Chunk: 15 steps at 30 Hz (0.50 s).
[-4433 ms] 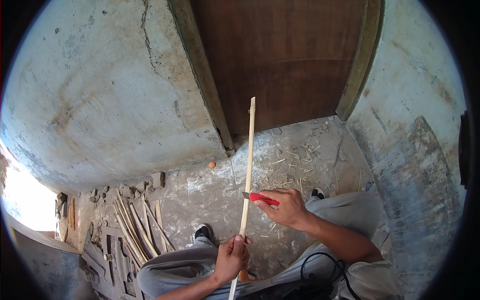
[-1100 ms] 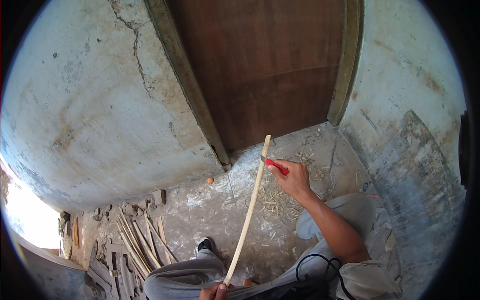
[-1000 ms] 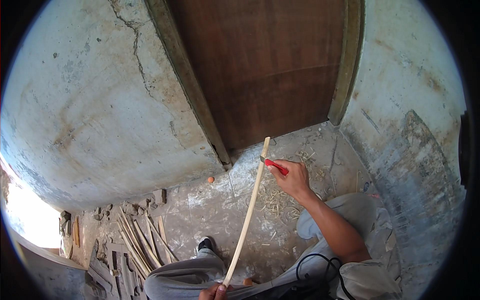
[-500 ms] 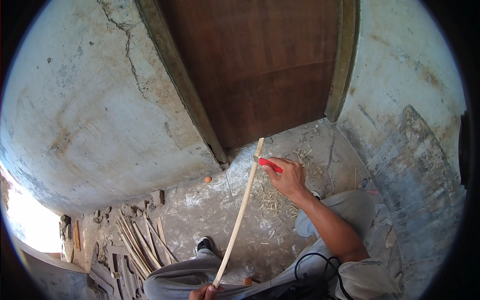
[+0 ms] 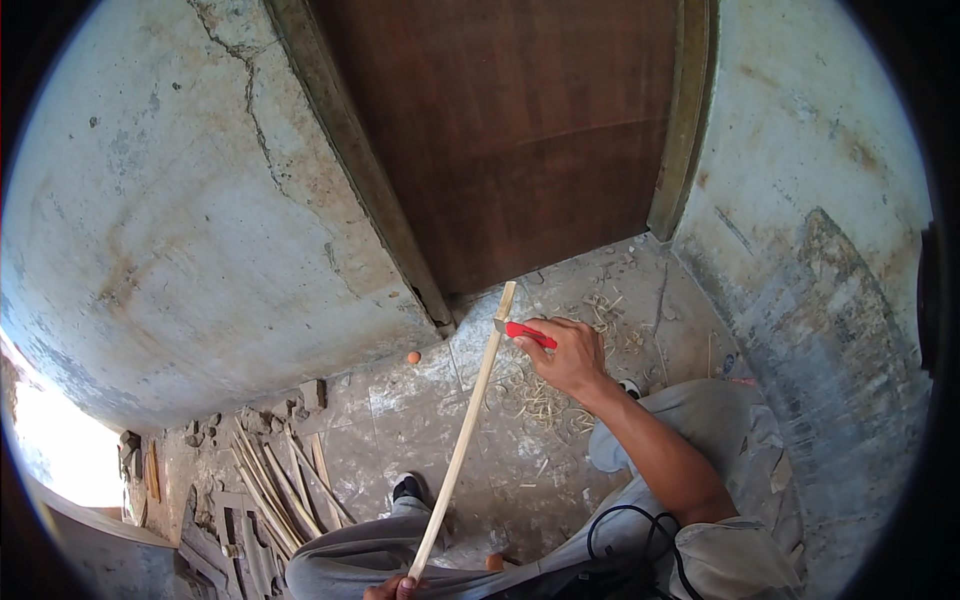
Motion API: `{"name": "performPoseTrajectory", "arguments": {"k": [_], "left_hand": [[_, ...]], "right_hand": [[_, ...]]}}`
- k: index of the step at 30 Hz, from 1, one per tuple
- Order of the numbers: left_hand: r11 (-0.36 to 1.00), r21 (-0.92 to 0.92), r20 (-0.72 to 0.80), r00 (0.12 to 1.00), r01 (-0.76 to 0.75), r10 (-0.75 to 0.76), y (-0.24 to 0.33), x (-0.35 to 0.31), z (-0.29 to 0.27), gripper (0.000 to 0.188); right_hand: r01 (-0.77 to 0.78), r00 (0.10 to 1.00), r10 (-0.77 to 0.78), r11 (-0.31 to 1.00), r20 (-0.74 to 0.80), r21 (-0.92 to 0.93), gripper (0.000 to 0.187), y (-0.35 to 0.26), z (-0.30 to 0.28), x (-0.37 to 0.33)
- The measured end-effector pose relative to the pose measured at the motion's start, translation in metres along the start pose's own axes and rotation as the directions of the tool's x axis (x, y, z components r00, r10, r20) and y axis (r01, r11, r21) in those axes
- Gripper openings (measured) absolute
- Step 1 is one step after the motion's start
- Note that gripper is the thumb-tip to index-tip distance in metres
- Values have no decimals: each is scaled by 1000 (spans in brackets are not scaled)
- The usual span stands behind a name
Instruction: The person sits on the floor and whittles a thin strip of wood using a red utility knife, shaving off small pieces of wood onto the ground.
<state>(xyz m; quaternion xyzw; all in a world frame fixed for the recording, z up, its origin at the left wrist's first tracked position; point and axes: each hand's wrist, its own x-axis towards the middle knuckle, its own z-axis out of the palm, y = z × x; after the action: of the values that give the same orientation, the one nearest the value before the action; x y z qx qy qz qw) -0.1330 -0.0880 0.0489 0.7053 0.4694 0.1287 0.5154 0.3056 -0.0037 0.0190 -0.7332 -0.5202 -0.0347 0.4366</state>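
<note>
A long pale strip of wood or bamboo [image 5: 462, 440] slants upward and away from me, its far end near the foot of the door. At its near end, by the lower edge, my left hand [image 5: 397, 588] grips it between thumb and fingers. My right hand [image 5: 570, 355] is closed round a red utility knife [image 5: 533, 335]. The knife's short blade lies against the strip, a little below the far end. Curled pale shavings [image 5: 548, 402] litter the floor beneath my right hand.
Several more strips [image 5: 275, 485] lie in a bundle at the lower left, beside a grey slotted piece [image 5: 240, 540]. Rubble [image 5: 290, 405] lines the base of the left wall. A brown door [image 5: 510, 140] stands ahead. A black cable [image 5: 640, 515] loops over my lap.
The strip has swung slightly left, its far end a little lower. My right hand and the knife have shifted left and slightly down along with it.
</note>
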Motion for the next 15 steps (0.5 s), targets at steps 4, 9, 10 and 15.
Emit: {"name": "performPoseTrajectory", "arguments": {"k": [4,9,10,15], "left_hand": [[728,-514,305,889,455,-341,-2,-1,-12,35],[840,-434,159,946,325,-283,-11,-5,0,32],[971,-178,50,987,159,-153,-8,-6,0,32],[968,186,-103,976,-169,190,-6,-8,6,34]], "right_hand": [[4,1000,-4,1000,-1,5,26,2,0,-2],[45,999,-45,999,-24,27,25,-1,-5,0],[67,996,-65,997,-54,35,25,0,-6,0],[114,991,-101,982,-89,151,25,3,-1,-1]]}}
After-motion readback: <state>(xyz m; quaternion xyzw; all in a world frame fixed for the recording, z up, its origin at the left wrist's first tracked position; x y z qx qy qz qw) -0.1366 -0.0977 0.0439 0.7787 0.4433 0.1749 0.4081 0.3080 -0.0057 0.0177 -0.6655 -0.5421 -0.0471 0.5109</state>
